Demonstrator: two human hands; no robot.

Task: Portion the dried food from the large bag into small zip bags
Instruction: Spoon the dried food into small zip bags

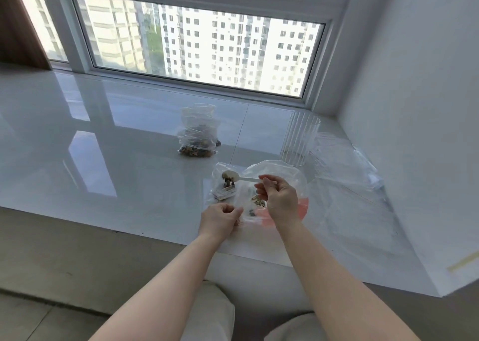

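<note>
Dried food (227,178) heaped on white spoon (239,177), right hand (278,198) pinching handle over large bag (278,185). Left hand (220,217) pinching small zip bag (224,185); label unreadable.

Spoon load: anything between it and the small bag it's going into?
Nothing visible. The right hand holds the white spoon, its bowl of dried food at the open mouth of the small zip bag. The left hand pinches plastic at the near edge, clear of the spoon's path.

Glossy white sill (103,133) under wide window (197,48); daylight, white wall (414,107) right.
</note>
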